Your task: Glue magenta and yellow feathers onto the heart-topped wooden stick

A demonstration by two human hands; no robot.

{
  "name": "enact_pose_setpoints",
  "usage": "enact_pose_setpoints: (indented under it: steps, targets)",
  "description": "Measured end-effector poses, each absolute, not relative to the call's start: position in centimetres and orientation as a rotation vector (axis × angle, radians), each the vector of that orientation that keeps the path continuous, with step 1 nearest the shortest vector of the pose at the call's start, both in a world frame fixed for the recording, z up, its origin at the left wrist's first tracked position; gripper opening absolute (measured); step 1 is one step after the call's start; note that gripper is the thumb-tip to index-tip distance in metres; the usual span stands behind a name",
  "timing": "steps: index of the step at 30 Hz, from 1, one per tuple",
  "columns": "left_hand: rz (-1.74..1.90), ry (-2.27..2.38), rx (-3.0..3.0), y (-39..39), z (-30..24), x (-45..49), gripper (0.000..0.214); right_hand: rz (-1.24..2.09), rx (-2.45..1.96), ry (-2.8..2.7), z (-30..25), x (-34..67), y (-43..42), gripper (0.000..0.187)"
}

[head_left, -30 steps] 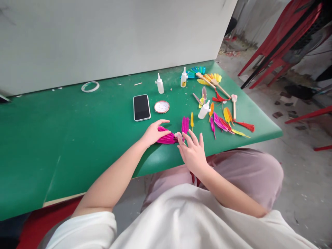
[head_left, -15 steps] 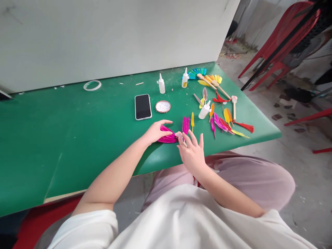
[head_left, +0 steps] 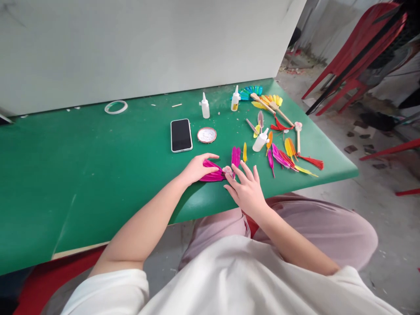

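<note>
A fan of magenta feathers [head_left: 211,176] lies near the table's front edge, with my left hand [head_left: 197,168] holding it between thumb and fingers. Where the quills meet sits a small pinkish-white round piece [head_left: 227,170]. My right hand [head_left: 247,188] reaches over this piece, its fingertips touching it and its other fingers spread apart. What lies beneath my right fingers is partly hidden. Just beyond them are another magenta feather piece [head_left: 236,156] and a single yellow feather [head_left: 244,152].
A phone [head_left: 181,135] and a round lid [head_left: 206,135] lie beyond my hands. White nozzle bottles [head_left: 205,107] stand farther back. To the right are loose coloured feathers [head_left: 278,155], wooden-handled feather fans [head_left: 282,114] and red tassels [head_left: 311,162]. A tape roll [head_left: 116,107] lies near the wall panel [head_left: 147,48].
My right hand has shifted very slightly right, its fingers closer over the round piece. The left hand stays on the magenta feathers. The camera view has moved a little.
</note>
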State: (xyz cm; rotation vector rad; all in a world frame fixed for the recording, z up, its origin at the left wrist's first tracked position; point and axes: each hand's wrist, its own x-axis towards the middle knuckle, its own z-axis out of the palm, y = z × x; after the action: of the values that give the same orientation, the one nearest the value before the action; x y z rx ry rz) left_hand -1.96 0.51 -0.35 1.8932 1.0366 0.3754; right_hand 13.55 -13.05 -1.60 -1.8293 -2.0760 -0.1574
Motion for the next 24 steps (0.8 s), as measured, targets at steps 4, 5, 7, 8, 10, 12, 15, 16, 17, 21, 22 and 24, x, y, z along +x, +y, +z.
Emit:
enact_pose_setpoints:
  steps: [4,5,7,8,10,12,15,16,17,21,22,24]
  targets:
    - [0.38,1.043,1.888,0.5,-0.5,-2.0,0.041,-0.124,-1.851,-2.078,-2.0,13.3,-13.1,0.037]
    - [0.38,1.042,1.884,0.5,-0.6,-2.0,0.041,-0.116,-1.852,-2.079,-2.0,13.3,-13.1,0.037]
    - [0.381,1.045,1.878,0.5,-0.6,-2.0,0.04,-0.105,-1.859,-2.075,-1.9,13.3,-13.1,0.037]
    - [0.38,1.047,1.875,0.5,-0.6,-2.0,0.04,-0.103,-1.865,-2.069,-1.9,13.2,-13.1,0.038]
    - [0.375,1.052,1.871,0.5,-0.5,-2.0,0.041,-0.106,-1.875,-2.053,-1.9,13.2,-13.1,0.038]
    - [0.374,1.056,1.865,0.5,-0.5,-2.0,0.042,-0.117,-1.876,-2.043,-2.0,13.1,-13.1,0.038]
    - [0.38,1.055,1.857,0.4,-0.4,-1.9,0.042,-0.125,-1.886,-2.039,-2.1,13.1,-13.1,0.037]
    - [0.384,1.053,1.853,0.4,-0.4,-1.9,0.043,-0.124,-1.891,-2.038,-2.1,13.1,-13.1,0.037]
    - [0.388,1.048,1.846,0.4,-0.5,-2.0,0.044,-0.122,-1.894,-2.037,-2.1,13.1,-13.1,0.036]
    - [0.437,1.046,1.707,0.6,-0.6,-2.4,0.045,-0.087,-1.853,-2.052,-2.0,13.0,-13.2,0.039]
    - [0.447,1.058,1.654,0.8,-0.6,-2.6,0.044,-0.074,-1.839,-2.054,-2.0,13.0,-13.2,0.042]
    - [0.46,1.115,1.55,1.2,-0.5,-3.1,0.041,-0.053,-1.825,-2.043,-1.9,13.1,-13.4,0.05]
